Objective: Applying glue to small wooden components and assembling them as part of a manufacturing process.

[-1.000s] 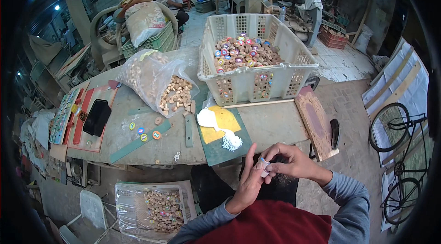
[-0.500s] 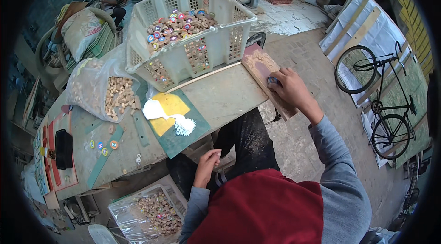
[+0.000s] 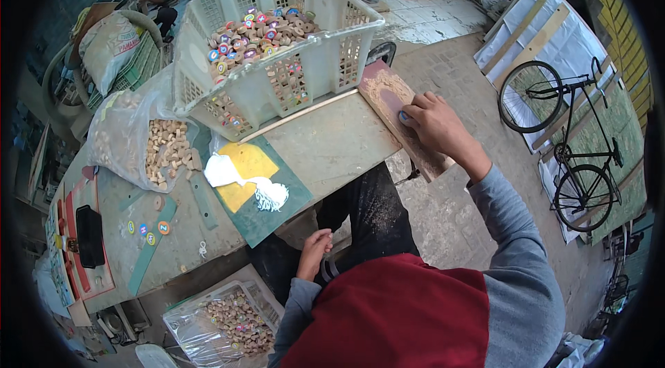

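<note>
My right hand (image 3: 436, 125) pinches a small round wooden disc with a blue face (image 3: 404, 116), its fingers partly hiding it. The disc is down at a long narrow board with a reddish abrasive-looking surface (image 3: 395, 96), which juts past the table's right end. Pale sawdust (image 3: 383, 81) lies over the board's far half. Above my lap, my left hand (image 3: 315, 250) is closed with its fingers curled together, and I see nothing in it. Sawdust speckles my dark trousers (image 3: 377, 212).
On the table (image 3: 332, 139) stand a large pale plastic crate (image 3: 318, 70) of printed wooden discs and a bag (image 3: 128, 136) of plain wooden pieces. A green mat (image 3: 284, 174) carries yellow and white cloth. Below sits a plastic-lined tray (image 3: 201, 326) of discs. A bicycle (image 3: 564, 146) is at right.
My right hand has turned slightly over the board, so less of the disc shows. The whole view has shifted a little. My left hand stays closed above my lap.
</note>
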`<state>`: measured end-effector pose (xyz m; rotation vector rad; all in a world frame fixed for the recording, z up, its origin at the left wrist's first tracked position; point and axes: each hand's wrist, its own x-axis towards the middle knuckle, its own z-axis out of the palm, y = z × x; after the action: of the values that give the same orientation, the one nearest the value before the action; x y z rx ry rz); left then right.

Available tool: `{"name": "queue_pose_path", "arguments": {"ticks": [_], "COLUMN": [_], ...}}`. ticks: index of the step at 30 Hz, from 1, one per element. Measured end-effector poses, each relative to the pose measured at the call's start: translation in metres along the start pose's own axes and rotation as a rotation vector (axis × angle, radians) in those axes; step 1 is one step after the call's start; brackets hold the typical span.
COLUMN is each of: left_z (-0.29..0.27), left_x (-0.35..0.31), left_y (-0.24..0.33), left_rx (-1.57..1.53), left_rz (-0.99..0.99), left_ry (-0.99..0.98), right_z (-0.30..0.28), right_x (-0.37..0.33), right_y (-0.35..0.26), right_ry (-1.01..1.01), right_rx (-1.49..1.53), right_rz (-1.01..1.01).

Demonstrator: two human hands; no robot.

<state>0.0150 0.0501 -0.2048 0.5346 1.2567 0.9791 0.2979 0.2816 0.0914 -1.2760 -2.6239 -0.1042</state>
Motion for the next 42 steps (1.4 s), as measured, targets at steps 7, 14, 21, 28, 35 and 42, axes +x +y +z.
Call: {"name": "queue_pose_path", "arguments": {"ticks": [7, 14, 21, 28, 35, 42], "left_z": [0.001, -0.014, -0.010, -0.002, -0.008, -0.021], "left_x": [0.007, 0.005, 0.009, -0.021, -0.028, -0.128], "left_y": [0.009, -0.009, 0.013, 0.013, 0.031, 0.145], "left_rx": [0.006, -0.053, -0.142, -0.171, -0.070, 0.624], "left_rz": [-0.005, -0.008, -0.013, 0.082, 0.025, 0.439], "left_ry": [-0.021, 0.001, -0.087, -0.057, -0.033, -0.212], "right_z": [0.012, -0.012, 0.016, -0.017, 0.013, -0.003], "right_x": [0.058, -0.034, 0.061, -0.032, 0.054, 0.010], "right_y": [0.017, -0.002, 0.017, -0.009, 0.013, -0.008], "right_ry": [0.043, 0.005, 0.077, -0.085, 0.077, -0.015], "right_rx": [-0.065, -0.006, -0.144, -0.068, -0.146, -0.071], "right_rz": [-0.193, -0.088, -0.182, -0.130, -0.203, -0.148]}}
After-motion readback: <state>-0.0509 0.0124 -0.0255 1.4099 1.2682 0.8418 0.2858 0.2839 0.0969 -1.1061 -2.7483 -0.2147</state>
